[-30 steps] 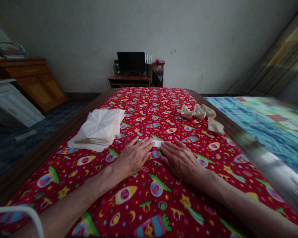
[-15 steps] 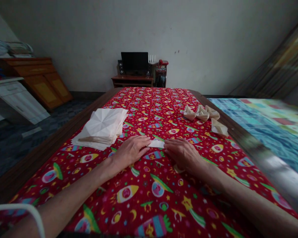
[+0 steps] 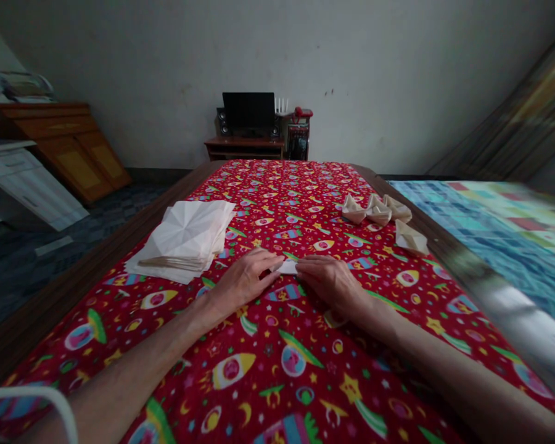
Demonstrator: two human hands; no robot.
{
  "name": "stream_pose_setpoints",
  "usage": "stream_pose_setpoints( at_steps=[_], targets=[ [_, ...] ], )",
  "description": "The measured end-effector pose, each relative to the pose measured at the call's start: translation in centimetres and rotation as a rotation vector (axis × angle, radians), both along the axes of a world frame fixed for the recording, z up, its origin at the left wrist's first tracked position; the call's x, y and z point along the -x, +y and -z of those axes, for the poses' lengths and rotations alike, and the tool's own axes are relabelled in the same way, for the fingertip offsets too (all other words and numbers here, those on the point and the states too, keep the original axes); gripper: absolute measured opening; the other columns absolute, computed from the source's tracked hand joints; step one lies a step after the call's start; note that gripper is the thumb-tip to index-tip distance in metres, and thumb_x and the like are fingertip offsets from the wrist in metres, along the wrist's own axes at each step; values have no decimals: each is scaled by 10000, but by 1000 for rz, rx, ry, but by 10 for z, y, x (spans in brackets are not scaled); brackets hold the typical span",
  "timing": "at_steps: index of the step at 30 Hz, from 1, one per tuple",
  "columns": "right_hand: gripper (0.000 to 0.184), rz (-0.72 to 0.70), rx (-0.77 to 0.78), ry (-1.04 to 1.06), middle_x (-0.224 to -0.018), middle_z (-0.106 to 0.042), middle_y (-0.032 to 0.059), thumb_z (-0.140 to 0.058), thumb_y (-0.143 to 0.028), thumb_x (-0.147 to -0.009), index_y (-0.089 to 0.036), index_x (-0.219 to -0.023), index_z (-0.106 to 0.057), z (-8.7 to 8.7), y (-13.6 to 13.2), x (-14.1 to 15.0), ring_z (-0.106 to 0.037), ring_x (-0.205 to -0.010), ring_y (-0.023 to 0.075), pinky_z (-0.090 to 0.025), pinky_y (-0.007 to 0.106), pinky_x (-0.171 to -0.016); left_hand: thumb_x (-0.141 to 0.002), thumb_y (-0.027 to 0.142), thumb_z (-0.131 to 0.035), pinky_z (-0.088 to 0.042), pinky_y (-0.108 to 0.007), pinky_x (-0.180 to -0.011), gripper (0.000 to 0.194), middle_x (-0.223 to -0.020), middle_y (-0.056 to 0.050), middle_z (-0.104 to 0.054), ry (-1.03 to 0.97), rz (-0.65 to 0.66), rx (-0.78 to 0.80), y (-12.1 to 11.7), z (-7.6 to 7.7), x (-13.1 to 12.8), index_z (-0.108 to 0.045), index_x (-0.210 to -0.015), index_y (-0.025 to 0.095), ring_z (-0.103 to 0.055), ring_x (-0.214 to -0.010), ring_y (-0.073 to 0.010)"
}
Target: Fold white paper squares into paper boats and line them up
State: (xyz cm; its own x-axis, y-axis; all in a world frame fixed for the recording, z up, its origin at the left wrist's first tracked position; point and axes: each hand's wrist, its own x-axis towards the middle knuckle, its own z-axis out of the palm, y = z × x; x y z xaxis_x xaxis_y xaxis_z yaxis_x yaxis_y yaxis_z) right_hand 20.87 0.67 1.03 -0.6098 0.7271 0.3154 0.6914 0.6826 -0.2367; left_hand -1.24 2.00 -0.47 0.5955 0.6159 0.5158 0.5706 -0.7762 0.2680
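Observation:
A small folded piece of white paper (image 3: 287, 267) lies on the red patterned tablecloth (image 3: 277, 345) between my two hands. My left hand (image 3: 243, 279) rests on the cloth with its fingertips pinched on the paper's left edge. My right hand (image 3: 328, 279) holds the paper's right edge, fingers curled over it. Most of the paper is hidden under my fingers. A stack of creased white paper sheets (image 3: 185, 239) sits just left of my left hand.
Several folded cream paper shapes (image 3: 383, 216) lie at the right side of the table near its wooden edge (image 3: 462, 271). A checked blue mat (image 3: 499, 228) is beyond on the right. Wooden cabinets (image 3: 74, 148) stand left, a low stand with a monitor (image 3: 248, 114) at the far wall.
My hands went from lying flat on the cloth to closing their fingertips on the small paper, and they drew closer together over it.

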Motion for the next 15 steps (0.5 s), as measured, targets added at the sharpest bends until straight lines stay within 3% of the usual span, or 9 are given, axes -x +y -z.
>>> stream_pose_setpoints(
  at_steps=[5,15],
  targets=[
    [275,5,22,56,-810,-646,32,-410,-230,-947,-177,-815,-646,1,4,-3,-565,-693,113,-374,206,-615,-874,228,-549,-504,-341,-885,277,-1061,-77,-673,-29,-17,23,-2,-2,-1,-629,-1133,171,-604,-995,-190],
    [279,-40,-28,-122,-773,-617,50,-403,-204,-950,-146,-779,-615,-4,4,4,-550,-704,125,-378,222,-632,-895,316,-531,-490,-343,-882,284,-1059,-70,-667,32,-11,48,-4,-3,-1,-621,-1127,178,-589,-1003,-197]
  ],
)
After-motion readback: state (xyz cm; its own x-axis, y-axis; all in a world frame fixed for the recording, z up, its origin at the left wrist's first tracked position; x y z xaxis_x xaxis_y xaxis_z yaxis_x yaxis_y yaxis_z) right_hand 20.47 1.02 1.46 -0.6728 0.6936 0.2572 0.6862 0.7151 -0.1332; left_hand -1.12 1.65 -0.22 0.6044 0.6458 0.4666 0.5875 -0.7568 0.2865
